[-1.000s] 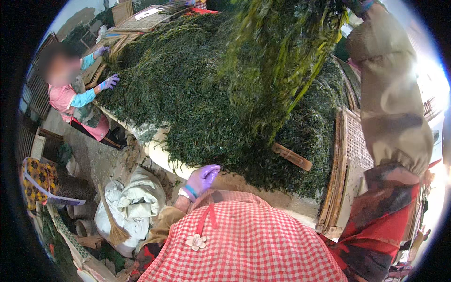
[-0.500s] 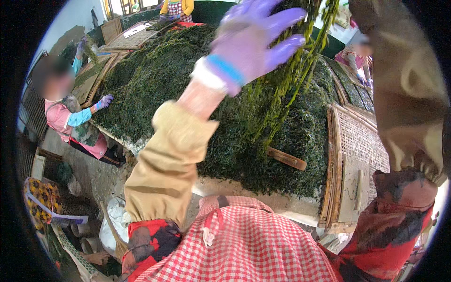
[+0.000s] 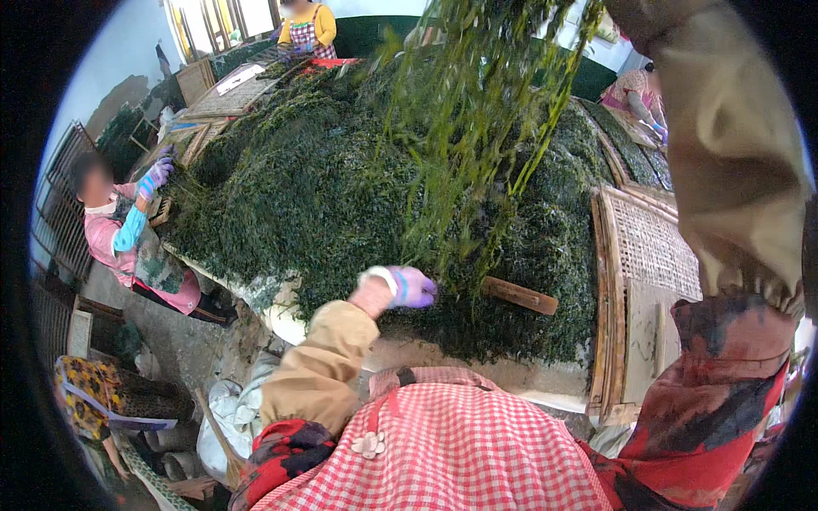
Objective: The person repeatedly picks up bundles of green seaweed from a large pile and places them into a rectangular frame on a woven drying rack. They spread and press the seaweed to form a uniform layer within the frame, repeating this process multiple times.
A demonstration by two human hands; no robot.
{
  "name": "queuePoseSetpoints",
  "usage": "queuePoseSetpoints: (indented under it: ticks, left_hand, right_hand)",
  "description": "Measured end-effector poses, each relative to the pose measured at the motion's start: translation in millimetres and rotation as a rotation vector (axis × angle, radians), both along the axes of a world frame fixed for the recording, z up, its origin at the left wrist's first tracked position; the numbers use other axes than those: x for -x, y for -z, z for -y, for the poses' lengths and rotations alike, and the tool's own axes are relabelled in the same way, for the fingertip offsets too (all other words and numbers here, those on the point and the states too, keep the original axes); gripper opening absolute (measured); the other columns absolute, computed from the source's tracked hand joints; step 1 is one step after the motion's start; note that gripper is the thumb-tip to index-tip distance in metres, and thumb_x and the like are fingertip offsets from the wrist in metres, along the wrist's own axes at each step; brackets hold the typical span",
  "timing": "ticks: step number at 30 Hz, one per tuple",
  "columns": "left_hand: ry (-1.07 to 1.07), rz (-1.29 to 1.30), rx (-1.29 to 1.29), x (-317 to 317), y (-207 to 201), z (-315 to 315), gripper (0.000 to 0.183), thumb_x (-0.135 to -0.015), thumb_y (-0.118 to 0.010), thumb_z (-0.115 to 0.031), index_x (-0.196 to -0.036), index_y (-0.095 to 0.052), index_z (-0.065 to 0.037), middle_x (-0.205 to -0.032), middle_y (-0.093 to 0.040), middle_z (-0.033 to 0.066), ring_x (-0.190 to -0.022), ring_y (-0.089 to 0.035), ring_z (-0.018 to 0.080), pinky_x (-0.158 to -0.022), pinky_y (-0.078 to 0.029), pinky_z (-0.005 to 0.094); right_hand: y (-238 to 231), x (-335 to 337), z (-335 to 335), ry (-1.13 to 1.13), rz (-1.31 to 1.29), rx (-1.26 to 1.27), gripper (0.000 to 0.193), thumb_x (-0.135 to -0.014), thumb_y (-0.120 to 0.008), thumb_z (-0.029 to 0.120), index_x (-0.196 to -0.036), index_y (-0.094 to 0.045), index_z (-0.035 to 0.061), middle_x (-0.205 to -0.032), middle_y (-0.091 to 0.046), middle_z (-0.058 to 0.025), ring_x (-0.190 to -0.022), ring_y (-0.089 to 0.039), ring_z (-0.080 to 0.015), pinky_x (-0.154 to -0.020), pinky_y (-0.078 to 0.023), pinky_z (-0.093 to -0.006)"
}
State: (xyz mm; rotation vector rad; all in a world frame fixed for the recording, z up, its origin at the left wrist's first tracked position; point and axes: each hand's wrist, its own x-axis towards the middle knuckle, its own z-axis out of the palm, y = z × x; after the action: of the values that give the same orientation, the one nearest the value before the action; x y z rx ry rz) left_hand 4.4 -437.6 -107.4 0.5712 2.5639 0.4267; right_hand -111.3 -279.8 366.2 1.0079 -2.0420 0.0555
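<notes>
Long green strands of seaweed (image 3: 477, 111) hang in the upper middle and trail down onto a broad dark heap of seaweed (image 3: 324, 187). My raised right arm (image 3: 733, 153) runs up the right side; its hand lies beyond the top edge. Low at the heap's near edge is my left hand (image 3: 412, 287) in a purple glove, fingers drawn together beside the strands' lower ends. Whatever lies in those fingers is hidden. Just right of it, a short wooden piece (image 3: 521, 295) rests on the heap.
Woven bamboo screens in wooden frames (image 3: 652, 230) lean at the right. A co-worker in pink (image 3: 128, 247) stands left, another in yellow (image 3: 313, 25) at the back, and a third (image 3: 635, 94) at the far right. White sacks (image 3: 228, 430) and a broom (image 3: 223, 439) are low left.
My left hand has dropped from high beside the hanging seaweed to the heap's near edge. The hanging strands have spread out to the left. The co-worker on the left has raised a gloved hand.
</notes>
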Motion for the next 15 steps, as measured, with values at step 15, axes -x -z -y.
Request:
queuePoseSetpoints:
  ticks: [15]
  left_hand:
    - [-0.083, -0.569, -0.03, 66.5, -74.7, -96.8, 0.041, -0.097, -0.048, -0.035, -0.079, -0.07, -0.005, -0.089, -0.069, 0.0206, -0.086, -0.066, 0.0382, -0.083, -0.052, 0.0484]
  right_hand:
    - [70.1, 33.0, -8.9, 0.068, 0.136, 0.064, 0.026, -0.078, -0.062, 0.021, -0.091, -0.074, 0.0017, -0.093, -0.07, -0.0241, -0.09, -0.068, -0.0396, -0.084, -0.054, -0.042]
